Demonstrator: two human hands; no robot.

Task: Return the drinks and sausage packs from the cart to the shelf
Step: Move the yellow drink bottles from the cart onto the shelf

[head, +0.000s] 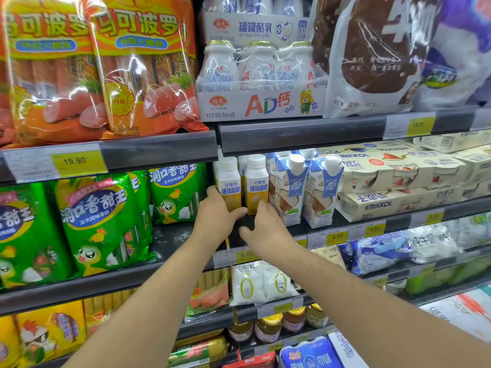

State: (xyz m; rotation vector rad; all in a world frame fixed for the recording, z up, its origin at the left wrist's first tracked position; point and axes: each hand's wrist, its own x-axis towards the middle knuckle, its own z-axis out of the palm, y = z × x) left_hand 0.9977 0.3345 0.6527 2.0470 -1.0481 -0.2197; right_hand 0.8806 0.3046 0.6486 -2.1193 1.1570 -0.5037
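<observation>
Two yellow-and-white yogurt drink bottles (pixel 242 185) stand upright, side by side, on the middle shelf (pixel 265 229). The left hand (pixel 216 215) cups the left bottle's base; the right hand (pixel 265 227), fingers loosely spread and holding nothing, touches the right bottle's base from just below.

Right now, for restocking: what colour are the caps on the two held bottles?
White caps, head view.

1 head view — close, facing the shelf (pixel 164 152) — looks slightly down.
</observation>
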